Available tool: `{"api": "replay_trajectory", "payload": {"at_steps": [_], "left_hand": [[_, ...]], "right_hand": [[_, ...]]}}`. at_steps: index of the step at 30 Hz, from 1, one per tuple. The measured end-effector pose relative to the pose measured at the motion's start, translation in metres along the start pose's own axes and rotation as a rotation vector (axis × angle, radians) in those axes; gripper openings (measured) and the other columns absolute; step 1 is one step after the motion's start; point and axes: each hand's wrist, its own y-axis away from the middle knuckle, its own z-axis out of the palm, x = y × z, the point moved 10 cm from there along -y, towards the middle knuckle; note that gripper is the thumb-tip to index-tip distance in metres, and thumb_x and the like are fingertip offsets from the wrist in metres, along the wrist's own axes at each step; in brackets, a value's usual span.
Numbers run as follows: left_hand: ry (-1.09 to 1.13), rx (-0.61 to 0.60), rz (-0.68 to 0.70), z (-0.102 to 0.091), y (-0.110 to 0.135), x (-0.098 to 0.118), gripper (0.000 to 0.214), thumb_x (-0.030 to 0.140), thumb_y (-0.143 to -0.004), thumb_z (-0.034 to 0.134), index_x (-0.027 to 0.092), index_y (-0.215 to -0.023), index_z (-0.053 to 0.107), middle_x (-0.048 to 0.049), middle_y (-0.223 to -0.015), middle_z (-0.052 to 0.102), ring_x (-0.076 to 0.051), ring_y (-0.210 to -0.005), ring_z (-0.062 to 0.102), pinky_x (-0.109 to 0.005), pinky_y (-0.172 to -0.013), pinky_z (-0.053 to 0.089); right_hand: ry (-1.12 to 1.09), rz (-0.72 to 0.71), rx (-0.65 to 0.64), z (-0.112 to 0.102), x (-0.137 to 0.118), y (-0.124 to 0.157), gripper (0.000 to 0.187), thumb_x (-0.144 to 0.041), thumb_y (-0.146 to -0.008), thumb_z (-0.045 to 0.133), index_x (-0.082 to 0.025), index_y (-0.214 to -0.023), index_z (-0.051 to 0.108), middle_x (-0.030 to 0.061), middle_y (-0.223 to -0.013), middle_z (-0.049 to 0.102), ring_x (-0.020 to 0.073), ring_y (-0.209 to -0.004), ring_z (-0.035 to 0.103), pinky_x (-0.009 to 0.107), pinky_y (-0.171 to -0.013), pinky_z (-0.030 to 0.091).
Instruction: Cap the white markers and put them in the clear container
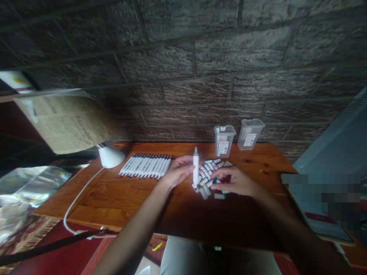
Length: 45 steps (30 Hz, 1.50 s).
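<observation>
Holding a marker (196, 168) upright in the left hand (181, 170), clamped between thumb and fingers around mid-barrel, with greyish tip up and dark end down, at the left side of the caps (211, 167). Reaching over those caps with the right hand (233, 180), with thumb and fingertips low among them. Cannot tell from here of right fingers apart or clamped on a cap. Working at a wooden table (123, 200), with caps heaped loosely between the hands and a row of markers (146, 166) laid side by side to the left, with dark ends toward the wall (186, 84). Facing two clear, labelled tubs beyond the caps: a left tub (223, 148) with a blue-topped piece (217, 130) standing inside, and a right tub (250, 139) near it. With a lamp (69, 122) near the row, on a white base (111, 157), with a printed shade and a white cord (75, 195). With a flat device (321, 217) at the right, partly pixelated
</observation>
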Motion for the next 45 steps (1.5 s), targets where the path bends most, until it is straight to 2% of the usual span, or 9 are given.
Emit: {"api": "replay_trajectory", "payload": {"at_steps": [7,12,20,29,34,38,42,45], "left_hand": [[-0.012,0.028,0.013,-0.006,-0.004,0.001,0.042,0.02,-0.066,0.083,0.013,-0.106,0.072,-0.009,-0.086,0.077,-0.023,-0.082,0.074,-0.038,-0.086,0.057],[0.015,0.066,0.023,-0.011,-0.005,0.002,0.04,0.019,-0.064,0.084,0.014,-0.102,0.072,-0.0072,-0.084,0.076,-0.023,-0.079,0.074,-0.04,-0.087,0.058],[0.02,0.077,0.051,-0.011,-0.005,0.004,0.039,0.022,-0.063,0.085,0.015,-0.099,0.07,-0.0075,-0.089,0.076,-0.026,-0.09,0.073,-0.045,-0.093,0.056],[0.019,0.1,0.085,-0.01,-0.005,0.008,0.035,0.022,-0.061,0.087,0.016,-0.09,0.067,-0.0013,-0.076,0.072,-0.018,-0.072,0.072,-0.037,-0.081,0.06],[0.057,0.103,0.096,-0.01,-0.005,0.009,0.038,0.022,-0.059,0.089,0.015,-0.088,0.066,-0.0013,-0.077,0.072,-0.015,-0.069,0.07,-0.029,-0.073,0.061],[0.035,0.131,0.092,-0.011,-0.005,0.008,0.035,0.02,-0.061,0.088,0.015,-0.088,0.065,-0.001,-0.075,0.072,-0.014,-0.069,0.07,-0.026,-0.07,0.06],[-0.042,0.104,0.087,-0.004,-0.007,0.005,0.033,0.02,-0.062,0.087,0.014,-0.088,0.068,-0.0023,-0.079,0.074,-0.014,-0.071,0.07,-0.026,-0.071,0.058],[-0.095,0.063,0.095,0.001,-0.009,0.001,0.03,0.018,-0.062,0.087,0.014,-0.086,0.069,-0.0026,-0.078,0.074,-0.013,-0.07,0.069,-0.024,-0.069,0.056]], "right_hand": [[0.072,-0.024,-0.039,0.004,0.004,-0.001,0.029,-0.042,-0.077,0.075,-0.017,-0.091,0.075,-0.0006,-0.066,0.063,0.0099,-0.056,0.05,0.023,-0.052,0.038],[0.071,-0.01,-0.051,0.004,0.01,0.0,0.029,-0.044,-0.079,0.072,-0.018,-0.091,0.074,-0.0018,-0.061,0.06,0.01,-0.054,0.048,0.023,-0.049,0.036],[0.097,-0.031,-0.027,0.001,0.01,-0.001,0.028,-0.041,-0.077,0.075,-0.017,-0.092,0.074,-0.0026,-0.063,0.057,0.0087,-0.054,0.046,0.022,-0.05,0.035],[0.079,-0.006,-0.046,0.004,0.01,0.001,0.029,-0.041,-0.078,0.074,-0.017,-0.093,0.074,-0.0032,-0.061,0.056,0.009,-0.053,0.045,0.023,-0.049,0.035],[0.099,-0.017,-0.037,0.002,0.005,0.001,0.029,-0.042,-0.077,0.075,-0.018,-0.093,0.074,-0.0002,-0.067,0.064,0.0101,-0.057,0.051,0.024,-0.052,0.039],[0.019,0.012,0.054,-0.009,-0.001,0.001,0.028,-0.044,-0.08,0.071,-0.018,-0.092,0.074,0.0047,-0.084,0.073,0.0143,-0.07,0.062,0.028,-0.063,0.049],[-0.148,0.041,0.242,-0.031,-0.001,0.001,0.03,-0.046,-0.075,0.075,-0.019,-0.087,0.073,0.0035,-0.083,0.074,0.0144,-0.071,0.064,0.029,-0.067,0.052],[-0.23,0.044,0.306,-0.039,0.001,0.001,0.028,-0.044,-0.071,0.079,-0.02,-0.085,0.074,0.0026,-0.085,0.075,0.0148,-0.074,0.066,0.031,-0.073,0.054]]}}
